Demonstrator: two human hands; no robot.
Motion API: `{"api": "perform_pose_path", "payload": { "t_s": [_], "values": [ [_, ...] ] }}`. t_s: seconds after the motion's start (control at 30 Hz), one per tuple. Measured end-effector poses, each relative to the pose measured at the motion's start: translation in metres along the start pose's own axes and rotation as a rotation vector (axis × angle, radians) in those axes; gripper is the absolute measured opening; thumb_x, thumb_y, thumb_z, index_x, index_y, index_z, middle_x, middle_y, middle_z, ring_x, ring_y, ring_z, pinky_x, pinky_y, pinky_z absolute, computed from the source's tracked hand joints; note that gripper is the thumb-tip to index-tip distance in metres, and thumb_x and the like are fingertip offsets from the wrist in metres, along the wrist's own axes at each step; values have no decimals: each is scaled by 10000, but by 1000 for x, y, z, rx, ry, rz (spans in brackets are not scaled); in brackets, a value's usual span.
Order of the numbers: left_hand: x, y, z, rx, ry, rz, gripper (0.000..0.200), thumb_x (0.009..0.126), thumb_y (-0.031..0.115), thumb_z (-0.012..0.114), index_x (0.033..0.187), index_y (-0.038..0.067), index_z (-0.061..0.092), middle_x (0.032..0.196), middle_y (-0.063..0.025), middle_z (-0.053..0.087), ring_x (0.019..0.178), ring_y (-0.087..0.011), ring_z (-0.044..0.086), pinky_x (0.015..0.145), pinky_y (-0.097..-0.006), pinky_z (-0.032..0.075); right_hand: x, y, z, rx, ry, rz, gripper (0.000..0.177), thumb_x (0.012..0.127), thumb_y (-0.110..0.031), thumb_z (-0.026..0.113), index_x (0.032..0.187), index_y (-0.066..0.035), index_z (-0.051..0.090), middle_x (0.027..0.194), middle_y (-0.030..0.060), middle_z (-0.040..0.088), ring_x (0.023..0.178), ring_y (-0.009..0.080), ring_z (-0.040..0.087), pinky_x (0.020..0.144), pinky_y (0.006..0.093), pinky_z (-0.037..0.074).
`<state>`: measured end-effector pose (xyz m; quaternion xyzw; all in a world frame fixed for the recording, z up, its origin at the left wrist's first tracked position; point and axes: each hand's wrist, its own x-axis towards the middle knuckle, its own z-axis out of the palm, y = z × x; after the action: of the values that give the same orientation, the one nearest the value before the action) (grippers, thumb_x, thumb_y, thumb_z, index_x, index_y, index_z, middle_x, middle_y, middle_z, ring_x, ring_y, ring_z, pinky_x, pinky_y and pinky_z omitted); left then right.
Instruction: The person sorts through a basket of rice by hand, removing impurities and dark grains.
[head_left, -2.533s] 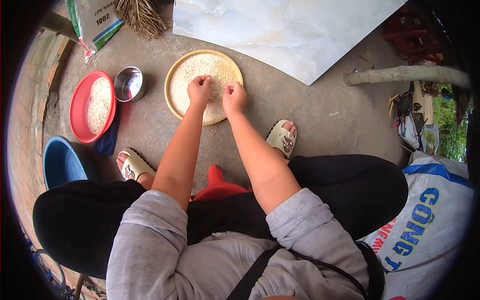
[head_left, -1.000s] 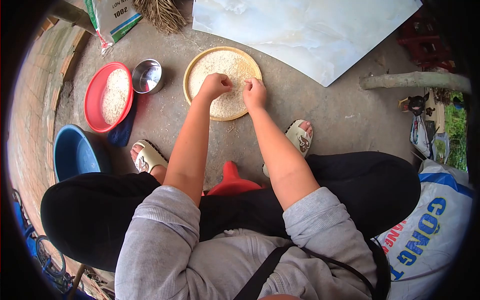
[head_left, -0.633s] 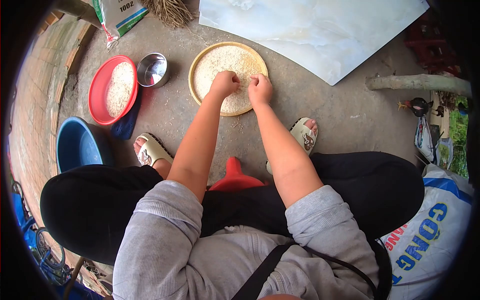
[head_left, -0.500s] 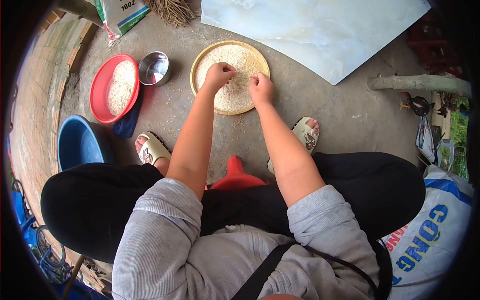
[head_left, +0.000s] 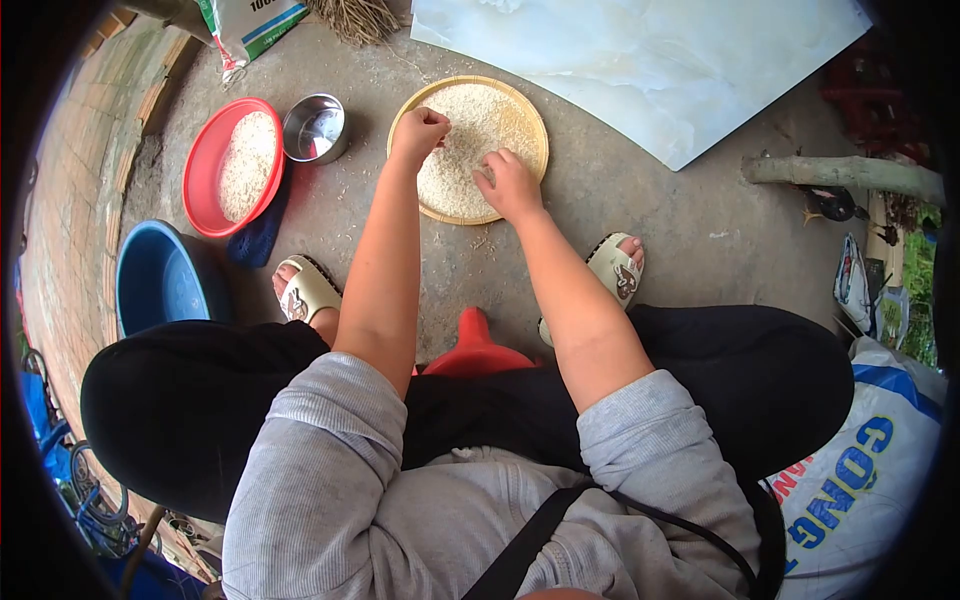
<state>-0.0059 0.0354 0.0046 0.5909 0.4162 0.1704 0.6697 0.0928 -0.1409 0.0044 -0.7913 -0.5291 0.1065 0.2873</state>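
Note:
A round woven winnowing tray [head_left: 545, 150] lies on the floor ahead of me, spread with pale rice grains [head_left: 465, 185]. Over its left side, my left hand [head_left: 418, 135] has its fingers pinched together; whatever is between them is too small to make out. My right hand [head_left: 512, 186] is low at the tray's right front part, thumb and fingers curved and apart, the tips at the rice. Left of the tray stand a steel pot [head_left: 315, 128] and a red basin [head_left: 203, 185] with more rice [head_left: 248, 165] in it.
A blue tub [head_left: 165, 285] stands beside my left knee. A marbled panel [head_left: 640, 70] covers the floor at the far right. A wooden pole [head_left: 840, 172], a dark bird [head_left: 835, 203] and a large printed sack [head_left: 860, 470] are on the right. Under me is a red stool [head_left: 475, 345].
My right hand has moved down and left over the rice, and its fingers have opened from a pinch. My left hand has shifted slightly up and left, still pinched.

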Motion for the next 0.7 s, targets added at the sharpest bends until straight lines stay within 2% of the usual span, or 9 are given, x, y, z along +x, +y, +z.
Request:
{"api": "perform_pose_path", "payload": {
  "t_s": [0.1,0.17,0.23,0.33,0.4,0.53,0.6,0.7],
  "values": [
    [1,-8,-4,59,77,-29,83,770,37,659,810,-19,613,730,-62,612,589,-125,567,520,-264,474,-9,-2,6,-23,-37,-48,157,803,-197,654,865,-73,580,907,94,564,887,308,574,744,412,483],
    [4,-15,-7,92,74,-128,159,786,92,666,902,-12,637,770,-70,631,640,-138,600,598,-267,510,-9,2,10,-11,-38,-26,137,811,-181,641,859,-70,579,902,101,568,880,312,576,743,415,483],
    [1,-16,-7,86,89,-141,164,793,108,662,906,-9,638,772,-71,633,642,-143,603,600,-271,510,-5,6,13,2,-39,-4,117,820,-166,629,852,-67,577,897,108,572,873,316,578,743,419,482],
    [0,-17,-5,3,115,-161,156,805,124,646,894,-2,634,777,-76,635,631,-143,597,576,-272,495,6,11,15,59,65,70,104,832,-149,612,847,-51,579,869,128,584,840,326,585,735,421,481],
    [-2,-14,-1,-75,125,-171,143,809,125,633,879,1,628,780,-79,635,620,-138,588,549,-270,479,17,10,14,156,227,193,95,843,-123,592,842,-28,586,850,146,602,814,338,591,722,416,481],
    [-8,-3,6,-222,41,-226,206,872,191,581,924,-4,623,889,-109,658,730,-174,625,644,-284,510,39,-1,7,268,310,202,90,842,-100,589,854,-14,611,857,148,619,785,329,606,709,398,490],
    [-7,-3,8,-271,4,-243,222,893,205,557,937,-2,622,931,-119,662,764,-184,631,673,-292,519,48,-13,1,449,268,223,97,833,-88,595,866,-7,638,859,149,634,782,313,623,706,379,500],
    [-2,-6,12,-426,-77,-325,251,934,211,484,989,-4,602,987,-119,644,840,-196,623,746,-317,523,58,-27,-2,525,193,211,109,813,-74,608,881,-9,664,862,151,650,766,300,636,707,362,509]
  ]
}}
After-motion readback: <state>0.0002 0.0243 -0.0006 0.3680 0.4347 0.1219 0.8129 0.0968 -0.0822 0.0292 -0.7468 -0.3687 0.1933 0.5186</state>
